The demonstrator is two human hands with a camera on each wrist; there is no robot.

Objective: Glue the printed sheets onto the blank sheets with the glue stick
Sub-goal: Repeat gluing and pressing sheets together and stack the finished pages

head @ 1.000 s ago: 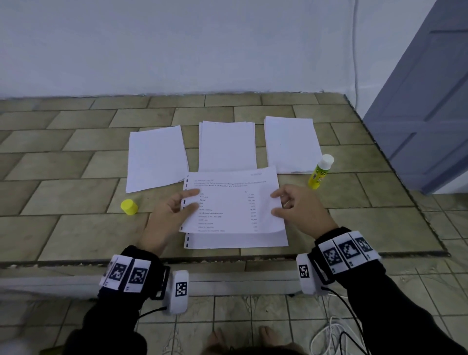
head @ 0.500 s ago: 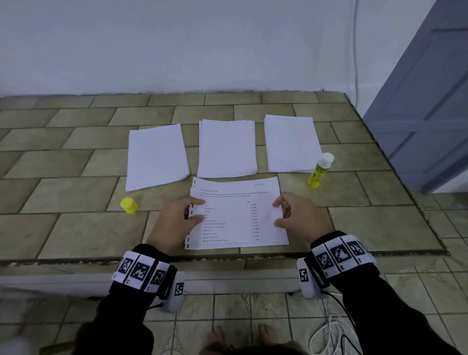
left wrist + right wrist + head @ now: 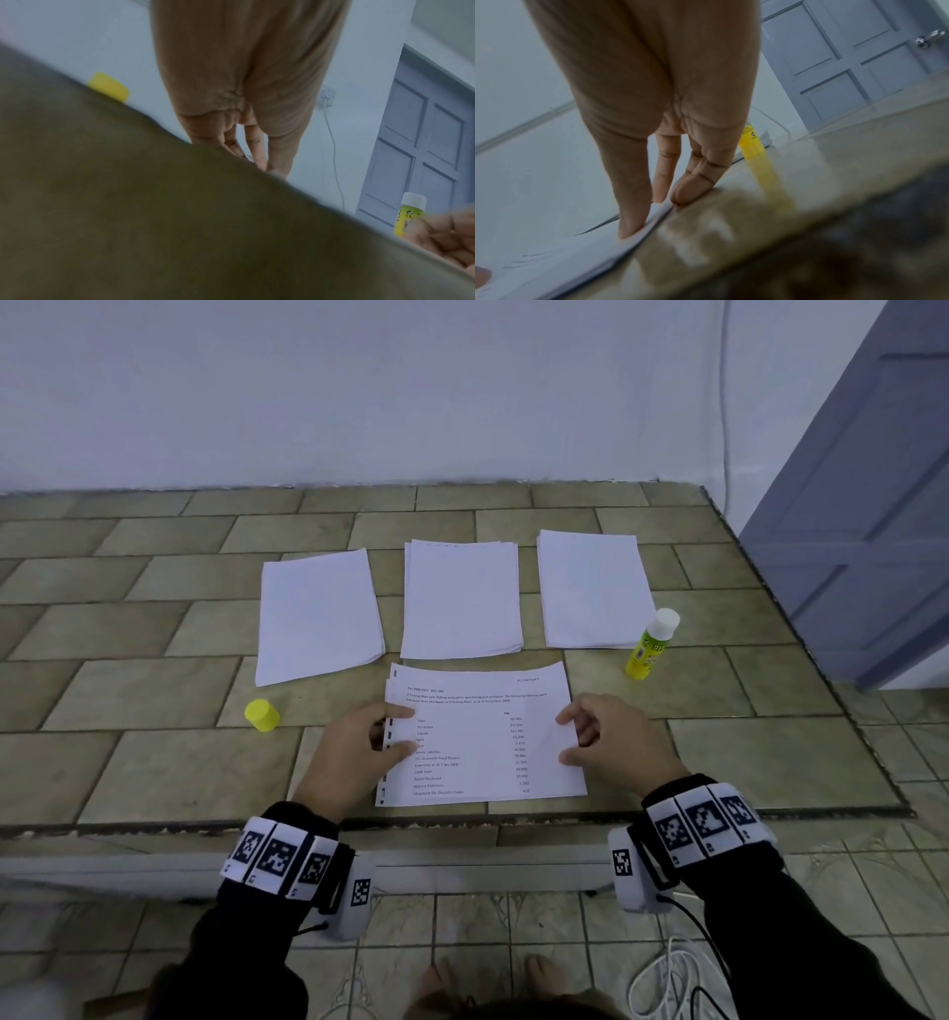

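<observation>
Tiled tabletop (image 3: 154, 762) carrying the whole layout, ordered here from largest item to smallest. Three stacks of blank sheets lie in a row at the far side: the left stack (image 3: 318, 613) at about 11 o'clock from the hands, the middle stack (image 3: 460, 600) at 12 o'clock, the right stack (image 3: 590, 588) at about 1 o'clock, each with its long axis running 12 to 6.

The printed sheet (image 3: 477, 737) lies flat directly between the hands, just short of the near edge of the tabletop, long axis also running 12 to 6, printed face up, with a second sheet's edge showing beneath it along the left and bottom margins.

The left hand (image 3: 354, 752) rests at the sheet's 9 o'clock edge with relaxed, extended fingers on the punched margin. The right hand (image 3: 611, 747) rests at the 3 o'clock edge, thumb and forefinger pressing the paper down while the outer fingers curl onto the tabletop (the right wrist view shows this contact plainly); neither hand pinches anything.

The glue stick (image 3: 651, 644) stands upright and uncapped at about 1 o'clock from the right hand, touching or just beside the right stack's near corner. Its yellow cap (image 3: 262, 715) sits at about 10 o'clock from the left hand.

Judgement: the sheet appears to be in the pressing stage, and the right hand is the nearer one to the glue stick for any next application.
</observation>
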